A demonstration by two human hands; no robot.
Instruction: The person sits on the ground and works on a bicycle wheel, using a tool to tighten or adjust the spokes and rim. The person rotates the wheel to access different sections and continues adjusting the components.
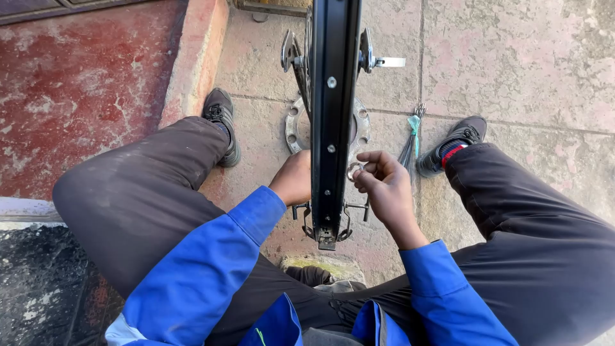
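Pinching a small metal ring between thumb and fingertips, my right hand holds it just beside the black wheel rim, seemingly to line it up; my left hand sits against the rim's other side, fingers hidden behind it, grip unreadable, probably steadying; rim stands edge-on between my knees; spoke bundle lies on the stone paving near my right shoe.

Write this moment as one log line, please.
left hand: behind black wheel rim | right hand: fingers pinch small metal ring | spoke bundle: on paving
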